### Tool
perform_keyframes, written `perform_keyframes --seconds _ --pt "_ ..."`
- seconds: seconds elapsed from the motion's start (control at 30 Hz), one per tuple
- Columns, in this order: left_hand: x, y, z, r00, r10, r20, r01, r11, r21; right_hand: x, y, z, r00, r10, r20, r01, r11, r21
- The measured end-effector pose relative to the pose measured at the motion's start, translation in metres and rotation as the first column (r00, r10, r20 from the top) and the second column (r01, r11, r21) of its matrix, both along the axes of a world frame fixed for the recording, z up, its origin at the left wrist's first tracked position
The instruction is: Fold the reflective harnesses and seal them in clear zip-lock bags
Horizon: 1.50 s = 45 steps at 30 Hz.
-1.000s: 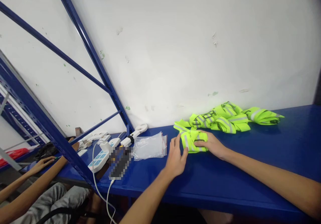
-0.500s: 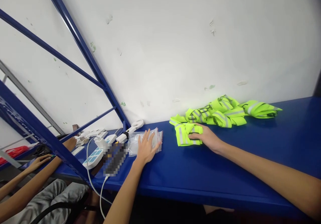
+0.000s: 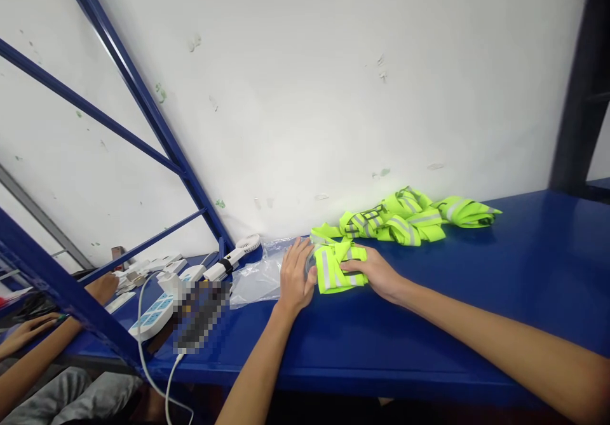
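Head view: left of centre, clear, flat plastic packaging (image 3: pixel 257 279), probably slippery; left hand (image 3: pixel 294 277) over its right end, grip unclear; centre, folded fluorescent-yellow, silver-striped fabric bundle (image 3: pixel 330 271), likely light, soft, best held across its folds; right hand (image 3: pixel 380 274) gripping its right edge.

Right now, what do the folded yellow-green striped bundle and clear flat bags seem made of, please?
The yellow-green striped bundle looks like matte fabric, perhaps synthetic, given its soft folds; the clear bags seem glossy plastic film, being see-through with wrinkled highlights.

A blue metal rack (image 3: pixel 137 91), bench (image 3: pixel 500 272) and scuffed wall (image 3: pixel 295 94) suggest a workshop.
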<state>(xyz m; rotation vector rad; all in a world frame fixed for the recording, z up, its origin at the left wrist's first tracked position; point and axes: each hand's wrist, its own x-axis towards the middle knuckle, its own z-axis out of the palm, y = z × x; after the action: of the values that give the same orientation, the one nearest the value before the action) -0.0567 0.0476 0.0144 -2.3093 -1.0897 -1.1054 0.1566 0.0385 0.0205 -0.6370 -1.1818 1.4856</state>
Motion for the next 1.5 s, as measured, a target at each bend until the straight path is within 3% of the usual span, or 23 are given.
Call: perform_keyframes --seconds 0.23,0.43,0.73,1.0,1.27,1.5 --pt "0.015 -0.003 -0.002 0.998 -0.045 -0.045 0.041 0.995 -0.096 0.007 0.005 0.005 0.996 0.024 -0.089 -0.037 0.990 -0.139" --pt "0.018 -0.015 -0.001 0.985 -0.053 -0.166 0.014 0.973 -0.230 0.010 0.009 0.014 0.987 -0.042 -0.156 -0.002 0.962 -0.274" --pt "0.022 -0.009 -0.004 0.975 0.008 -0.224 -0.041 0.989 -0.141 0.018 0.016 0.013 0.989 -0.098 -0.111 0.075 0.978 -0.197" --pt "0.023 -0.012 -0.004 0.970 0.020 -0.244 -0.040 0.996 -0.076 0.021 0.020 0.012 0.992 -0.115 -0.058 0.101 0.973 -0.208" --pt "0.021 -0.012 -0.007 0.969 0.058 -0.241 -0.071 0.997 -0.043 0.017 0.022 -0.006 0.986 -0.159 0.048 0.160 0.987 -0.006" --pt "0.020 -0.013 -0.005 0.977 0.056 -0.206 -0.078 0.992 -0.100 0.019 0.015 0.002 0.977 -0.140 0.160 0.128 0.989 0.080"
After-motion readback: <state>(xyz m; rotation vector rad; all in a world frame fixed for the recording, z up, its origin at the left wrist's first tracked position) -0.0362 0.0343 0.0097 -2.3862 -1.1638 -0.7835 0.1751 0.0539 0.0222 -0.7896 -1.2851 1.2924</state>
